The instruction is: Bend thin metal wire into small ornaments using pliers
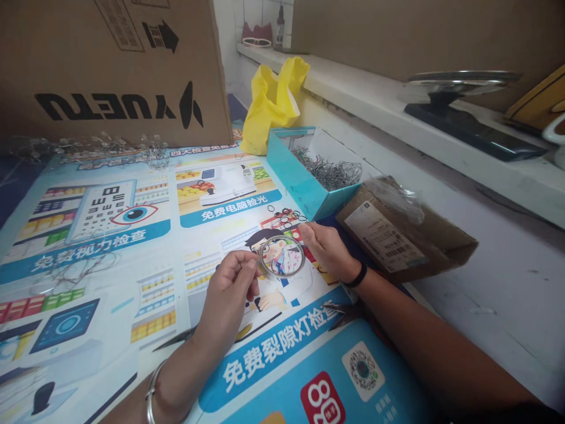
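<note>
Between my hands is a round, silvery wire ring (pixel 283 275), with the printed sheet showing through its middle. My left hand (pixel 233 274) is closed in a pinch at the ring's left edge. At its upper right edge, my right hand (pixel 326 247) is closed too, thumb and forefinger together. Several small dark rings (pixel 289 217) lie on the sheet just beyond the wire ring. Dark pointed tool tips (pixel 342 315) stick out under my right forearm, the rest hidden. Another dark pointed blade (pixel 174 340) shows beside my left forearm.
A blue box (pixel 295 182) holds a tangle of thin wire (pixel 329 171). An opened brown carton (pixel 392 229) sits right of it, a yellow bag (pixel 269 109) behind. A large cardboard box (pixel 110 70) stands at the back left, near wire loops (pixel 154 153). A white ledge (pixel 353 88) runs along the right.
</note>
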`<state>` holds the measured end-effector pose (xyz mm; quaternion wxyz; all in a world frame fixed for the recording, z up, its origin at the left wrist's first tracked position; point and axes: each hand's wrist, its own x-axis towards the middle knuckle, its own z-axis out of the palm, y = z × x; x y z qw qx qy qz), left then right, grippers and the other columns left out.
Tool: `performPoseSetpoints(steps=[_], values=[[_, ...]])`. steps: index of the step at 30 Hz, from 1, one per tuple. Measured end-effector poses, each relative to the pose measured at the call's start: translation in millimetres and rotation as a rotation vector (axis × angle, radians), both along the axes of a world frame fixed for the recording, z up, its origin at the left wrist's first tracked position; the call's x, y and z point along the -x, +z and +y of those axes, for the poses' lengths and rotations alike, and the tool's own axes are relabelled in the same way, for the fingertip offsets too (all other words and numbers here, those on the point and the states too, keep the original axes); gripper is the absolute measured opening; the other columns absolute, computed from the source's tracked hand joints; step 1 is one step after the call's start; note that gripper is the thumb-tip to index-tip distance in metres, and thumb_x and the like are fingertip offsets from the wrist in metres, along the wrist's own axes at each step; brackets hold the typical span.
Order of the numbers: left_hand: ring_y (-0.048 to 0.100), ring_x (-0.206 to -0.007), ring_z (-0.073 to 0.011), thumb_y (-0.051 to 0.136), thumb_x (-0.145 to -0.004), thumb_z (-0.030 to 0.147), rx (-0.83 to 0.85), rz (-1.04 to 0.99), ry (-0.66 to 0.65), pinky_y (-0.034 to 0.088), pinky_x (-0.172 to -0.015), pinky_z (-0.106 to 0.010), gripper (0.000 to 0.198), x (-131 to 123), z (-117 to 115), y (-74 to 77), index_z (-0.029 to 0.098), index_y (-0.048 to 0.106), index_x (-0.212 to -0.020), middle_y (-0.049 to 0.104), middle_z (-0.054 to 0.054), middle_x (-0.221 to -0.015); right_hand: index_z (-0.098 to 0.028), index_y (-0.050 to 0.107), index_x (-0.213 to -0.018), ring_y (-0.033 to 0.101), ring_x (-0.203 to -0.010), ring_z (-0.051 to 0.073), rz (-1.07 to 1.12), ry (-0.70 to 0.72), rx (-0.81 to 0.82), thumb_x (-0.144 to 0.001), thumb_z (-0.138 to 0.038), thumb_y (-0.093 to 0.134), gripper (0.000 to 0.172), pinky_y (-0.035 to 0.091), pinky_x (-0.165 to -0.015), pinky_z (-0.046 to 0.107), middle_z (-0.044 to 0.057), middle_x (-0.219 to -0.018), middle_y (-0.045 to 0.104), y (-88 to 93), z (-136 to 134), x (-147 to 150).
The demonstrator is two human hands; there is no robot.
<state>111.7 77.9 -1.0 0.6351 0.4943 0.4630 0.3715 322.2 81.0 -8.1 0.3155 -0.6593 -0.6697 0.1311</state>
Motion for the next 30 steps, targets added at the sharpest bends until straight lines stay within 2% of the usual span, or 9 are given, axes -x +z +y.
performPoseSetpoints(steps=[7,20,30], values=[[0.045,-0.052,-0.0051,0.052,-0.085,0.033,-0.002,0.002,0.001,0.037,-0.047,-0.016,0.013,-0.1,0.2,1.0,0.02,0.054,-0.089,0.052,0.004,-0.069,-0.021,0.034,-0.06,0.034,-0.05,0.01,0.031,0.008,-0.038,-0.094,-0.044,0.026,0.043,0.024,-0.049,0.024,-0.002,-0.055,0.041,-1.1,-0.4,-0.5],[0.045,-0.051,-0.0062,0.055,-0.082,0.033,0.013,-0.023,0.016,0.037,-0.047,-0.017,0.015,-0.6,-0.1,3.1,0.02,0.056,-0.089,0.053,0.003,-0.069,-0.02,0.038,-0.06,0.036,-0.052,0.011,-0.025,0.011,-0.005,-0.094,-0.043,0.025,0.043,0.026,-0.05,0.023,-0.001,-0.056,0.042,-2.1,0.0,-0.2],[0.045,-0.052,-0.006,0.054,-0.083,0.034,0.018,-0.021,0.008,0.038,-0.048,-0.017,0.016,0.3,0.2,1.6,0.02,0.055,-0.091,0.053,0.003,-0.07,-0.02,0.037,-0.061,0.035,-0.052,0.011,-0.058,0.027,-0.01,-0.094,-0.043,0.025,0.042,0.024,-0.051,0.023,-0.002,-0.056,0.041,-3.0,-1.1,-2.2]])
